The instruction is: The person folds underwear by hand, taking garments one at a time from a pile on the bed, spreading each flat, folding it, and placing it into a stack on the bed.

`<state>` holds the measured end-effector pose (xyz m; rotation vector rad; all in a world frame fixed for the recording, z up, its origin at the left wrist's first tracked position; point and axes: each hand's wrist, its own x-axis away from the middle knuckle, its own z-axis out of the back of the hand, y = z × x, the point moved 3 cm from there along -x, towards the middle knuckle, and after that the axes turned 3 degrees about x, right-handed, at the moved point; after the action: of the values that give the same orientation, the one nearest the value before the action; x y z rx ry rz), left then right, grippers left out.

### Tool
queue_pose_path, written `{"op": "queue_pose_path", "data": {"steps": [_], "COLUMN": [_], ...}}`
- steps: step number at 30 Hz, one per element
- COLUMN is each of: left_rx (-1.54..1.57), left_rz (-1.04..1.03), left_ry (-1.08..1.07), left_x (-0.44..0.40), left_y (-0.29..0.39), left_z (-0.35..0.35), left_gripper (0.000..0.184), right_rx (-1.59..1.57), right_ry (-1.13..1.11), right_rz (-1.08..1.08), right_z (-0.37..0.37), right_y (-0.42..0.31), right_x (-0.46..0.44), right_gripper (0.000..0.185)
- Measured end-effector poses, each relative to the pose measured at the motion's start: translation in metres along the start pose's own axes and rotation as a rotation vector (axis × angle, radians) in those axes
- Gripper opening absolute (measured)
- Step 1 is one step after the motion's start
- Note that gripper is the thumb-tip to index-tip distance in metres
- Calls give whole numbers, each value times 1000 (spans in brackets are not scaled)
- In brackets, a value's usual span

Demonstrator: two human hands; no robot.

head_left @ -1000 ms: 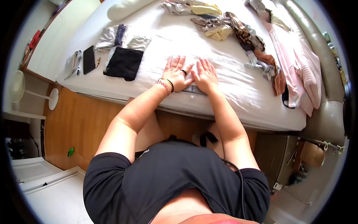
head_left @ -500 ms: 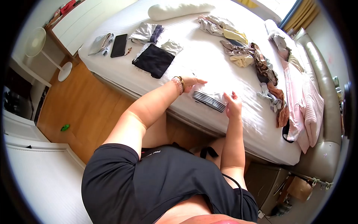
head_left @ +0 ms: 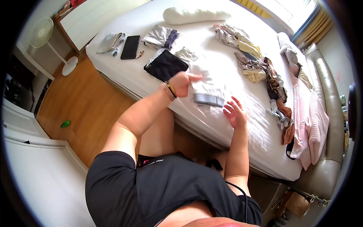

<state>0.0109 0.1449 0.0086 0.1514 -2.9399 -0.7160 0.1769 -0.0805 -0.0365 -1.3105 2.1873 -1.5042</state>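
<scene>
A white garment with a dark-striped band (head_left: 208,100) hangs over the near edge of the bed, slightly blurred. My left hand (head_left: 180,84), with bracelets at the wrist, is closed on its left edge. Just right of the band is my right hand (head_left: 236,113), fingers spread and apart from the cloth. Close beyond my left hand lie a folded black cloth (head_left: 166,65) and a small pale folded cloth (head_left: 186,54).
On the bed (head_left: 124,75) are a black phone (head_left: 130,47), a folded grey garment (head_left: 160,37), a bagged-looking folded item (head_left: 110,43) and a white bolster (head_left: 196,16). A heap of mixed clothes (head_left: 251,64) lies right, near pink bedding (head_left: 302,113). A white fan (head_left: 42,32) stands left.
My right hand has let go of the garment's right side and opened. My left hand has shifted left with the garment, whose band now hangs flatter. The view has turned slightly.
</scene>
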Motion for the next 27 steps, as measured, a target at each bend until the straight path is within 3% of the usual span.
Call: {"op": "queue_pose_path", "data": {"steps": [3, 5, 7, 9, 11, 13, 15, 17, 25, 27], "left_rx": [21, 28, 95, 100, 44, 111, 313, 208, 114, 76], "left_rz": [-213, -327, -403, -656, -780, -553, -469, -543, -346, -407], "left_ry": [-62, 7, -119, 139, 395, 617, 664, 701, 656, 869], "left_x": [14, 17, 8, -5, -17, -29, -43, -38, -9, 5], "left_y": [78, 136, 188, 231, 246, 232, 226, 219, 244, 246], "left_z": [-20, -21, 5, 38, 78, 116, 180, 181, 181, 168], "left_gripper": [42, 42, 41, 41, 37, 36, 36, 36, 38, 38], "right_rx": [-99, -220, -251, -239, -261, -296, -304, -301, -298, -188], "right_ry": [50, 31, 25, 8, -1, -10, -29, -46, -34, -9], "right_rz": [-14, 13, 32, 34, 41, 43, 45, 36, -3, -49], "right_z": [12, 20, 20, 19, 18, 19, 22, 24, 20, 18], "right_y": [13, 14, 15, 16, 17, 16, 16, 16, 11, -1], "right_x": [-3, -5, -5, -6, -5, -4, -6, -7, -4, -4], "right_gripper": [33, 31, 28, 28, 28, 28, 28, 28, 28, 29]}}
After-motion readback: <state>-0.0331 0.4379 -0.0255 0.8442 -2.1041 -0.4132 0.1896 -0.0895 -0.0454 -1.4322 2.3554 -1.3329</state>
